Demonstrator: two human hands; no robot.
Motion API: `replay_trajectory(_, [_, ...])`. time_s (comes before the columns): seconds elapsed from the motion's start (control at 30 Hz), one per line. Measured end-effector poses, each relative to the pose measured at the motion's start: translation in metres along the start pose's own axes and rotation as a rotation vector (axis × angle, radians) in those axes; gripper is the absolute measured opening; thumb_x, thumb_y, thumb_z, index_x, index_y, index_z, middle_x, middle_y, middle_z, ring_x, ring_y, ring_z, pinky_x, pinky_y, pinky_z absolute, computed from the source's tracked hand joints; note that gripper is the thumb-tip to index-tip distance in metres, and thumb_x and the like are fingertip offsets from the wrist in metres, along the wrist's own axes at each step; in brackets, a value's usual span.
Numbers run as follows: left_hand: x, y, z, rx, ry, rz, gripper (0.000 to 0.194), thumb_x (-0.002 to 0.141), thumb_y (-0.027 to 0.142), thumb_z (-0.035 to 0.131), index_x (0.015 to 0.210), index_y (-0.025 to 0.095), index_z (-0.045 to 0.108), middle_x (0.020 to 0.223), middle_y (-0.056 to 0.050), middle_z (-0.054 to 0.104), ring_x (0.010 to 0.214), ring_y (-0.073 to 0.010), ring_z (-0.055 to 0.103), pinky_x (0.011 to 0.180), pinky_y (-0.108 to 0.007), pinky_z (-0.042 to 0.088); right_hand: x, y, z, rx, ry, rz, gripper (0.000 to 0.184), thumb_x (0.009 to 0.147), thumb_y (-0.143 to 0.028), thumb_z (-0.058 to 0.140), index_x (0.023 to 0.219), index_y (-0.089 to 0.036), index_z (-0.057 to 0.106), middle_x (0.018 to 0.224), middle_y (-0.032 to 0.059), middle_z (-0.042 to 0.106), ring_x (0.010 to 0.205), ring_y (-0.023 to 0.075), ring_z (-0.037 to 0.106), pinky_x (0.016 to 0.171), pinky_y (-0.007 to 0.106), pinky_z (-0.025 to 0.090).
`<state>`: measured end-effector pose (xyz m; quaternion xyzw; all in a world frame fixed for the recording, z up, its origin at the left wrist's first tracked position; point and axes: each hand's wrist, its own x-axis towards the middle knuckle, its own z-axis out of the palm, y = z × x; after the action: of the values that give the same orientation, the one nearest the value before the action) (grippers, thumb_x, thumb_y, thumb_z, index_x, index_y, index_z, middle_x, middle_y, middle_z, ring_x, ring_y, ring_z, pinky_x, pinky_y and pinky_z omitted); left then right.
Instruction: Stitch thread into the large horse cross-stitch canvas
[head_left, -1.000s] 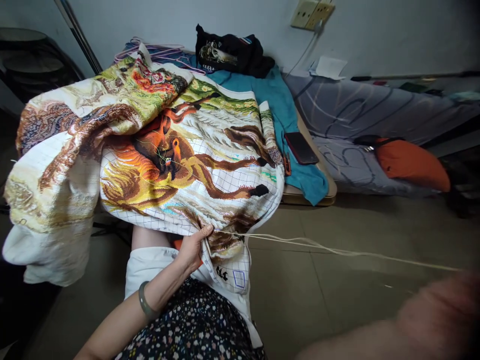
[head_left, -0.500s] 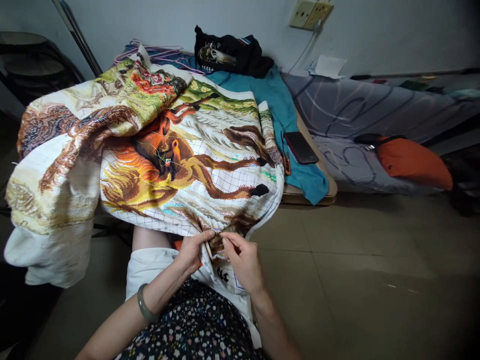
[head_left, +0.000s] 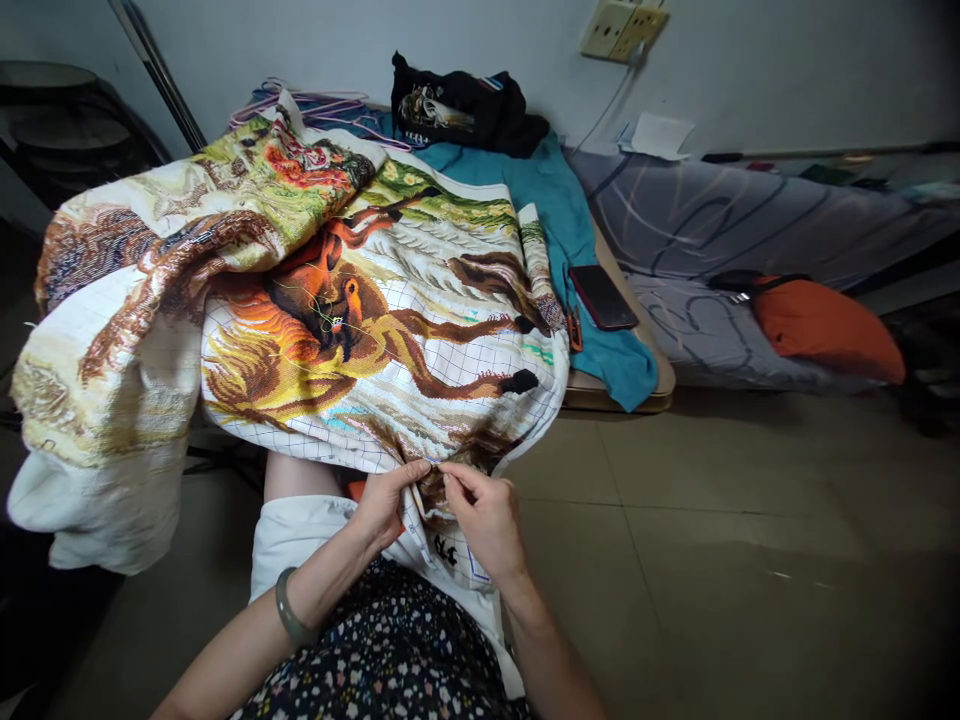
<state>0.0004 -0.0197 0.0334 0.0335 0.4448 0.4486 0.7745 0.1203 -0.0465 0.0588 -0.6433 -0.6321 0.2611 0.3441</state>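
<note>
A large cross-stitch cloth (head_left: 442,350), worked with horses on a gridded white ground, spreads from the low table over my lap. My left hand (head_left: 386,505) grips its near edge, thumb on top and fingers underneath. Close beside that thumb, my right hand (head_left: 484,515) is closed in a pinch at a brown stitched patch. What sits between its fingertips is too small to make out; no needle can be seen clearly. Loose yellowish threads (head_left: 326,318) lie on the dark stitching in the middle of the cloth.
Behind the cloth are a teal cloth (head_left: 622,370), a dark phone (head_left: 602,296), orange-handled scissors (head_left: 574,328), a black bag (head_left: 469,110) and pink hangers (head_left: 322,105). An orange bag (head_left: 825,325) rests on a grey covered seat (head_left: 667,320) at right. A dark stool (head_left: 67,130) stands at left.
Almost nothing differs. My right hand has shifted very slightly, still pinched close to my left thumb, and the cloth lies as before.
</note>
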Motion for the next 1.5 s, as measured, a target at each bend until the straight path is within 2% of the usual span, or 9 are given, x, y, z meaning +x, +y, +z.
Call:
replay_trajectory(0.1, [0.000, 0.000, -0.001, 0.014, 0.014, -0.011, 0.020, 0.053, 0.014, 0.075, 0.069, 0.008, 0.067, 0.064, -0.008, 0.069, 0.056, -0.0200, 0.064, 0.062, -0.034, 0.053, -0.001, -0.005, 0.005, -0.096, 0.024, -0.005, 0.020, 0.084, -0.021, 0.048, 0.086, -0.018, 0.068, 0.071, 0.0038, 0.068, 0.056, 0.0134, 0.058, 0.055, 0.023, 0.041])
replay_trajectory(0.17, [0.000, -0.001, -0.001, 0.032, -0.002, -0.012, 0.020, 0.054, 0.017, 0.076, 0.068, 0.008, 0.066, 0.059, -0.006, 0.067, 0.050, -0.0189, 0.061, 0.054, -0.032, 0.051, -0.003, -0.005, 0.010, -0.077, 0.025, 0.041, 0.018, 0.084, -0.023, 0.047, 0.083, -0.017, 0.064, 0.061, 0.0022, 0.064, 0.051, 0.0127, 0.054, 0.053, 0.023, 0.039])
replay_trajectory(0.23, [0.001, -0.001, -0.001, 0.040, -0.021, 0.006, 0.021, 0.055, 0.020, 0.076, 0.069, 0.009, 0.065, 0.057, -0.005, 0.065, 0.047, -0.0172, 0.058, 0.048, -0.030, 0.048, -0.005, -0.002, 0.016, 0.059, -0.002, 0.122, 0.015, 0.085, -0.025, 0.047, 0.082, -0.017, 0.059, 0.057, 0.0000, 0.060, 0.050, 0.0118, 0.052, 0.051, 0.022, 0.040])
replay_trajectory(0.37, [0.005, -0.002, -0.002, 0.048, -0.003, 0.023, 0.026, 0.053, 0.023, 0.078, 0.070, 0.010, 0.064, 0.055, -0.002, 0.063, 0.044, -0.0152, 0.056, 0.045, -0.029, 0.046, -0.008, 0.004, 0.025, 0.409, -0.035, 0.301, 0.013, 0.081, -0.030, 0.053, 0.079, -0.017, 0.056, 0.066, 0.0001, 0.060, 0.052, 0.0108, 0.052, 0.048, 0.020, 0.044])
replay_trajectory(0.5, [0.008, -0.001, -0.001, 0.078, 0.036, 0.043, 0.027, 0.051, 0.024, 0.079, 0.067, 0.010, 0.062, 0.054, -0.001, 0.061, 0.043, -0.0138, 0.053, 0.042, -0.027, 0.044, -0.008, 0.003, 0.029, 0.563, -0.017, 0.408, 0.016, 0.075, -0.031, 0.059, 0.074, -0.015, 0.055, 0.061, -0.0011, 0.055, 0.049, 0.0098, 0.049, 0.043, 0.019, 0.043])
replay_trajectory(0.93, [0.004, 0.002, 0.009, 0.069, 0.064, 0.102, 0.022, 0.052, 0.020, 0.074, 0.064, 0.012, 0.058, 0.052, 0.002, 0.057, 0.044, -0.0104, 0.050, 0.042, -0.023, 0.041, -0.012, 0.005, 0.040, 0.481, 0.129, 0.312, 0.012, 0.078, -0.025, 0.057, 0.071, -0.015, 0.058, 0.062, 0.0002, 0.057, 0.055, 0.0113, 0.052, 0.049, 0.020, 0.043])
replay_trajectory(1.1, [0.004, 0.000, 0.007, 0.074, 0.060, 0.078, 0.023, 0.052, 0.024, 0.074, 0.062, 0.013, 0.056, 0.049, 0.003, 0.053, 0.039, -0.0098, 0.046, 0.037, -0.023, 0.038, -0.011, 0.001, 0.043, 0.502, 0.171, 0.332, 0.013, 0.077, -0.025, 0.058, 0.070, -0.014, 0.058, 0.057, -0.0004, 0.055, 0.050, 0.0118, 0.051, 0.046, 0.020, 0.043])
replay_trajectory(1.33, [0.002, 0.000, 0.009, 0.072, 0.078, 0.058, 0.025, 0.051, 0.025, 0.074, 0.064, 0.013, 0.057, 0.050, 0.002, 0.055, 0.039, -0.0102, 0.048, 0.039, -0.024, 0.039, -0.012, 0.003, 0.047, 0.472, 0.218, 0.320, 0.014, 0.077, -0.026, 0.059, 0.071, -0.014, 0.060, 0.057, 0.0001, 0.057, 0.051, 0.0119, 0.053, 0.049, 0.021, 0.045])
replay_trajectory(1.5, [0.000, 0.001, 0.010, 0.062, 0.073, 0.044, 0.025, 0.052, 0.024, 0.075, 0.064, 0.014, 0.056, 0.049, 0.003, 0.055, 0.038, -0.0099, 0.047, 0.037, -0.023, 0.037, -0.013, 0.002, 0.047, 0.477, 0.210, 0.344, 0.015, 0.077, -0.028, 0.058, 0.072, -0.014, 0.060, 0.058, 0.0010, 0.058, 0.051, 0.0124, 0.054, 0.048, 0.022, 0.045])
